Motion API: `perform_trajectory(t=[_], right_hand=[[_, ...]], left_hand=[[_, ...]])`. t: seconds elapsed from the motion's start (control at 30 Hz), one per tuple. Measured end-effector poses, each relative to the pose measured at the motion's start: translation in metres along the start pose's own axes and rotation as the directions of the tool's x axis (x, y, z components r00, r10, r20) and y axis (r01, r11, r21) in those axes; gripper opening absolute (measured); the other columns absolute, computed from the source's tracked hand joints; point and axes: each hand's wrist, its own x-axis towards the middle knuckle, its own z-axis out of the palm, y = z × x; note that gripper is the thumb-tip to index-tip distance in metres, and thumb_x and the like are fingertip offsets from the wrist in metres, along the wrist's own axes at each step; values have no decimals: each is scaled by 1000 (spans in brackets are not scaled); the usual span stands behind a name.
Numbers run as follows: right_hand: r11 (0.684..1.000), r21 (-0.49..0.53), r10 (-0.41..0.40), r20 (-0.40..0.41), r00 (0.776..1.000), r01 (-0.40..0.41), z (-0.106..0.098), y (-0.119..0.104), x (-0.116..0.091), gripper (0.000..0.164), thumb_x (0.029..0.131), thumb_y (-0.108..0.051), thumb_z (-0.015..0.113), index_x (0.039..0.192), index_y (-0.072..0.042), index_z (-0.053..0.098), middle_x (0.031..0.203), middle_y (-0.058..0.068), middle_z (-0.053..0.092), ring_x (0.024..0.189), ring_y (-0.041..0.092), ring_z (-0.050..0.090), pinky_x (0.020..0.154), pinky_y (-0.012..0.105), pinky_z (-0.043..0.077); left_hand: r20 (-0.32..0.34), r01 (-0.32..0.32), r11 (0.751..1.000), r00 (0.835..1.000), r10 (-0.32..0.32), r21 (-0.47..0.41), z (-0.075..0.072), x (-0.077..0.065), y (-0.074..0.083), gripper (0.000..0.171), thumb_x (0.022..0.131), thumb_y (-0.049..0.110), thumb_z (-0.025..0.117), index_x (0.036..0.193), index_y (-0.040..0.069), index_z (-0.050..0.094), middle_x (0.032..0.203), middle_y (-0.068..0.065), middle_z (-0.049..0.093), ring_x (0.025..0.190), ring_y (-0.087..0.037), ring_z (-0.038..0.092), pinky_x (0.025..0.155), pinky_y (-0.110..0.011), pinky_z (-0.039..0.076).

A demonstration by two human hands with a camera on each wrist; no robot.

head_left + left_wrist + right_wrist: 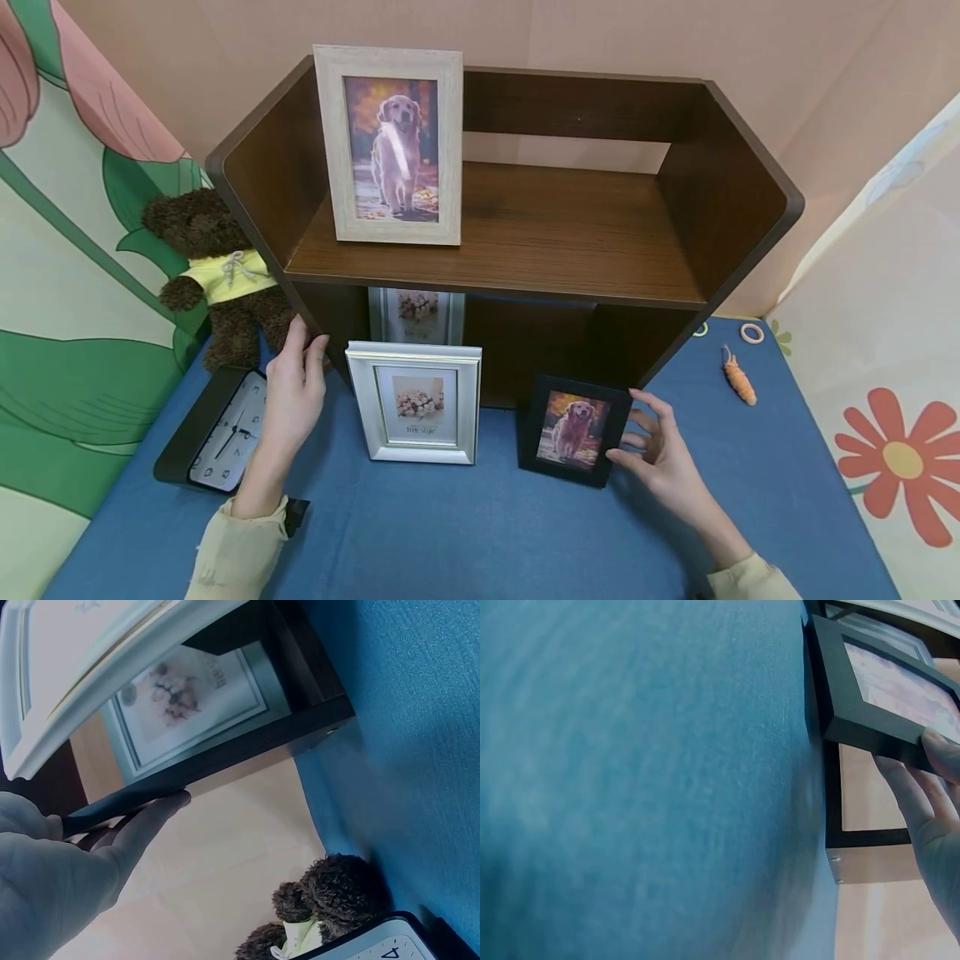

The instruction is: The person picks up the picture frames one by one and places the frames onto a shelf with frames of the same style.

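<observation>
My right hand (663,458) pinches the right edge of a small black picture frame (618,429) with a dog photo, thumb in front and fingers behind. The frame leans back a little at the front right of a dark brown wooden shelf (577,287). On the left, my left hand (296,387) grips the front edge of the shelf's side panel (225,756), fingers along its outer face. A silver picture frame (471,408) with a flower print stands near that hand, in front of the lower compartment. Behind it, inside the shelf, is a similar grey frame (455,317).
A large whitish frame (390,62) with a dog photo stands on the upper board. To the left are a brown teddy bear (232,279) and a black clock (232,442). A small orange figure (738,377) and a ring (752,333) lie on the blue cloth (420,533).
</observation>
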Motion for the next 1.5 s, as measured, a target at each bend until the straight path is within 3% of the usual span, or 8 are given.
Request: perform_trajectory(t=[0.37, 0.63, 0.9, 1.17, 1.5], right_hand=[[1000, 27, -14, 24, 1000, 14, -7, -13, -2, 100, 89, 32, 64, 167, -12, 21, 136, -6, 59, 109, 10, 72, 84, 27, 61], [1000, 8, -25, 39, 999, 25, -7, -21, -1, 100, 88, 32, 64, 167, -12, 21, 136, -7, 57, 107, 8, 70, 83, 26, 61], [1000, -13, -22, 52, 998, 23, -5, -27, 0, 99, 89, 31, 65, 167, -11, 22, 135, -6, 56, 106, 9, 70, 81, 28, 62], [999, -41, -24, 43, 999, 25, -4, -32, 1, 101, 87, 31, 67, 168, -12, 22, 135, -7, 57, 107, 8, 71, 80, 27, 62], [999, -14, -47, 71, 996, 48, -6, -39, 2, 102, 87, 32, 65, 169, -10, 20, 135, -5, 56, 113, 8, 71, 83, 28, 62]], left_hand=[[-7, 3, 999, 1000, -2, 32, 0, 0, 1, 34, 115, 4, 47, 148, -4, 48, 126, -30, 66, 105, -47, 72, 79, -5, 42], [-7, 5, 999, 1000, -5, 34, 0, 0, 2, 35, 114, 4, 48, 149, -3, 49, 126, -29, 67, 104, -46, 73, 78, -26, 57], [-16, -2, 999, 1000, 3, 39, 0, 0, 1, 36, 114, 2, 48, 149, -3, 48, 125, -30, 67, 98, -46, 73, 77, -3, 40], [-35, -21, 999, 999, 22, 44, 0, -2, 0, 37, 113, 0, 50, 149, -4, 48, 124, -31, 68, 93, -46, 73, 76, -2, 40], [-29, -17, 999, 999, 18, 41, 1, -1, 0, 37, 113, 0, 50, 149, -4, 49, 128, -31, 67, 101, -48, 74, 79, -1, 40]])
